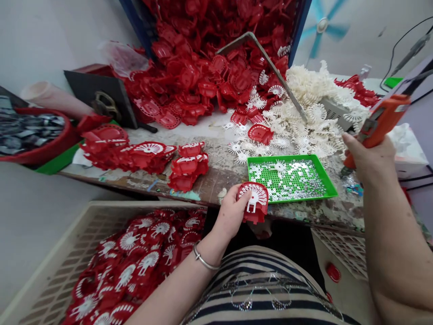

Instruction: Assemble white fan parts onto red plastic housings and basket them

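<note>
My left hand [232, 212] is closed around a red plastic part with a white fan-shaped insert [254, 201], held at the table's front edge just left of a green tray [329, 183] of small silver screws. My right hand [367, 158] grips an orange electric screwdriver [384, 118], raised to the right of the tray. White fan-shaped wheels [304, 113] lie heaped behind the tray. A big pile of bare red parts [203, 72] fills the back of the table.
Stacks of assembled red parts [135, 151] sit on the table's left. A white crate [61, 253] at lower left holds several finished pieces. A red bowl [40, 151] of dark items stands far left. A metal angle bar [270, 65] leans across the piles.
</note>
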### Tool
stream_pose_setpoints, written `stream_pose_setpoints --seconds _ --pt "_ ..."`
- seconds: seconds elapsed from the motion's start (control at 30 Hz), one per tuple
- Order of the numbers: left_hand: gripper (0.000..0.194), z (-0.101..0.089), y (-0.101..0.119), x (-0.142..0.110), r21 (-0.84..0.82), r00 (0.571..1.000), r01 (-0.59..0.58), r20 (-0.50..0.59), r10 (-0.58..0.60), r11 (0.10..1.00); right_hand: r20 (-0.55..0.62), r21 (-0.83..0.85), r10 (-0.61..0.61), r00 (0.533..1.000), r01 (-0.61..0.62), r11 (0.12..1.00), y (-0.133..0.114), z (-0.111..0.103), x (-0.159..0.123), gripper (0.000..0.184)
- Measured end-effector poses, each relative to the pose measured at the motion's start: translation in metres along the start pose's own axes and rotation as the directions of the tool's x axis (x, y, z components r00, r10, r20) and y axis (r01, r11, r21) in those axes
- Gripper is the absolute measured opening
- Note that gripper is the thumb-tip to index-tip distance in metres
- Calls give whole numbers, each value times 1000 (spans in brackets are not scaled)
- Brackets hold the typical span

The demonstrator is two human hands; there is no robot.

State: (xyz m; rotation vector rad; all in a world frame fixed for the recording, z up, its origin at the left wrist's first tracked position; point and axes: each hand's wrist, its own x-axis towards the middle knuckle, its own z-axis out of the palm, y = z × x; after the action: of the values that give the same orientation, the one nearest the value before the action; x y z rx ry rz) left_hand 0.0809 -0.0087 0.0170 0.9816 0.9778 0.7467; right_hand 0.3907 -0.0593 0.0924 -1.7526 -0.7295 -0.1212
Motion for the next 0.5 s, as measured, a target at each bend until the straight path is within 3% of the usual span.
stream_pose_setpoints --seconds 0.1,0.23,0.37,0.5 --pt "37 1 3 -1 8 1000 3 -10 -3 1000 5 206 61 998 -61 977 -26 5 -11 39" --pt "37 2 4 -2 23 1000 2 -16 -2 1000 211 475 152 965 -238 847 -46 24 -37 43" --pt "36 0 3 -2 40 1000 3 -9 -2 999 319 542 89 944 -258 800 -42 45 -57 40" --pt "34 -1 2 -2 53 1000 -4 -2 4 999 308 463 75 948 -219 859 -33 55 -65 36"
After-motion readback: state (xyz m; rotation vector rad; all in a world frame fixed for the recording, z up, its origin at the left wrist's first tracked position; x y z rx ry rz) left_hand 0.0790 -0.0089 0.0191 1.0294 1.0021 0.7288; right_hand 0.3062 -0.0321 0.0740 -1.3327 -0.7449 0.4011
